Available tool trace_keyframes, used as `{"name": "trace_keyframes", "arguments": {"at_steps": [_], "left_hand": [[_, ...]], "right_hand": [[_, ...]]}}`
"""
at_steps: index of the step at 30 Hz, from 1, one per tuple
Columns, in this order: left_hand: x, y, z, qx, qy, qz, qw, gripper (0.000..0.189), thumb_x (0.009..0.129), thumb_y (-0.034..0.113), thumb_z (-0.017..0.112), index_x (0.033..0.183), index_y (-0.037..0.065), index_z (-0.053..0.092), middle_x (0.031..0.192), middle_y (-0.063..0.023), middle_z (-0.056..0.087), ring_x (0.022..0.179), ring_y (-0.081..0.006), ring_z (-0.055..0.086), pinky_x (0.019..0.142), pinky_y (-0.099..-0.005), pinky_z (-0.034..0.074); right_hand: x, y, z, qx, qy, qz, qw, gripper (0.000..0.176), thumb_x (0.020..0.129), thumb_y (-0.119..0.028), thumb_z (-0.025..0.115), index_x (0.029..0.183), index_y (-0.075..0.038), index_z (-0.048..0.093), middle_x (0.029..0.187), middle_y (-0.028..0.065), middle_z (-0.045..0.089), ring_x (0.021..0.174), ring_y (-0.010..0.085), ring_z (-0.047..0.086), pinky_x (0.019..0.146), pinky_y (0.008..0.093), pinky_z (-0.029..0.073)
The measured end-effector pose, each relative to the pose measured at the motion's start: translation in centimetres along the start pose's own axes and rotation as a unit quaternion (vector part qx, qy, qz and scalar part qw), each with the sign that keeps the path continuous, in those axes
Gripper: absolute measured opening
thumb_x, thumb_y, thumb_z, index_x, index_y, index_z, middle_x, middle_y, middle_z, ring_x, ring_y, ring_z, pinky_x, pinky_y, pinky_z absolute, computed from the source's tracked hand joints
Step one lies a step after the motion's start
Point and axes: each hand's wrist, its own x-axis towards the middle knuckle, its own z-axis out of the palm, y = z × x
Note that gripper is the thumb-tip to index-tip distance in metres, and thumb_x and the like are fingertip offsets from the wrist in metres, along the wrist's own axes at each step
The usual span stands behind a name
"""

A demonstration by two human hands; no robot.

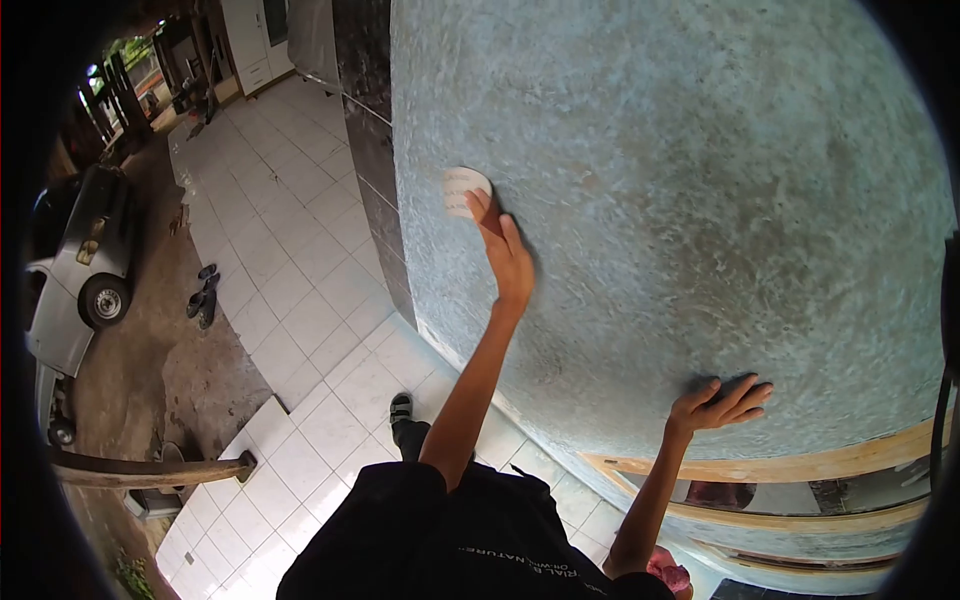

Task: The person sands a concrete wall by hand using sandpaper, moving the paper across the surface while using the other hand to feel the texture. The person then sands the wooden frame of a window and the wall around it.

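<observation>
A blue-grey mottled wall (640, 170) fills the right of the view. My left hand (510, 262) is raised against it, near its left edge. Under the fingertips is a small pale piece of sandpaper (459, 184) with rounded edges and printed backing, held against the wall; its rough face is hidden. Lower and to the right, my right hand (725, 403) rests on the wall with its fingers spread, holding nothing.
A wood-framed window opening (780, 466) lies below my right hand. White floor tiles (300, 250) run along the wall. Sandals (206, 298) lie at the tile edge, and a silver vehicle (85, 270) stands on the bare ground. A wooden beam (150, 468) juts in at left.
</observation>
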Motion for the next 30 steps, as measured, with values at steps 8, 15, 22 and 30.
{"name": "trace_keyframes", "arguments": {"at_steps": [8,15,22,30], "left_hand": [[-5.3,2.2,0.8,0.040,-0.159,0.121,0.979,0.056,0.104,0.017,0.033,0.150,-0.007,0.013,0.158,-0.0282,0.008,0.147,-0.0402,0.006,0.118,-0.0473,0.005],[-0.4,3.1,0.9,-0.084,-0.056,0.021,0.995,0.062,0.101,0.002,0.034,0.151,-0.006,-0.002,0.159,-0.0248,0.009,0.148,-0.0322,0.014,0.119,-0.0377,0.010],[-8.2,1.1,-1.5,0.078,-0.244,0.115,0.960,0.055,0.099,0.012,0.040,0.149,-0.005,0.025,0.157,-0.0275,0.013,0.146,-0.0429,0.010,0.118,-0.0499,0.008],[2.8,-0.8,-1.5,0.004,-0.036,0.018,0.999,0.061,0.103,0.010,0.035,0.151,-0.006,0.000,0.159,-0.0226,0.010,0.147,-0.0316,0.016,0.119,-0.0372,0.011]], "right_hand": [[-0.2,0.3,0.1,-0.005,0.008,-0.004,1.000,0.050,0.102,-0.030,0.039,0.139,0.003,0.046,0.152,0.0266,0.029,0.143,0.0401,0.026,0.116,0.0553,0.007],[0.2,0.1,0.2,-0.001,0.017,-0.025,1.000,0.049,0.102,-0.029,0.039,0.139,0.002,0.047,0.152,0.0263,0.030,0.143,0.0387,0.027,0.117,0.0542,0.007],[-0.1,0.3,0.0,-0.002,0.006,-0.015,1.000,0.048,0.102,-0.029,0.039,0.138,0.002,0.048,0.152,0.0249,0.032,0.144,0.0365,0.026,0.117,0.0535,0.008],[-0.4,0.0,0.4,-0.004,0.025,0.002,1.000,0.045,0.103,-0.027,0.039,0.139,-0.001,0.048,0.152,0.0211,0.033,0.144,0.0359,0.026,0.116,0.0543,0.010]]}}
